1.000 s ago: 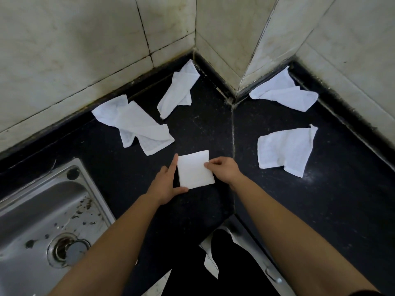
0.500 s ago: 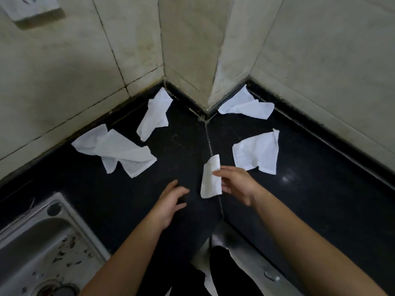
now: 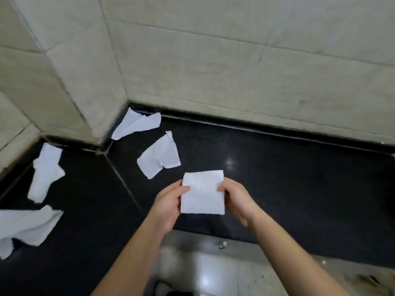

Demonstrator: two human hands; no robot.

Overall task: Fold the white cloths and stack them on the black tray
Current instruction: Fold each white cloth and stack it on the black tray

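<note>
Held: one folded white cloth square [image 3: 202, 193], gripped by your left hand [image 3: 168, 201] and right hand [image 3: 237, 201], not yet stacked. Outstanding: four crumpled white cloths [image 3: 159, 155] on the glossy black bench [image 3: 288, 178]; tray unseen.

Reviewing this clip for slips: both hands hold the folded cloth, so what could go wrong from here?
The left hand and right hand pinch the folded cloth only at its side edges, so it may unfold when carried. The black tray is out of view, so placing could be fumbled.
</note>
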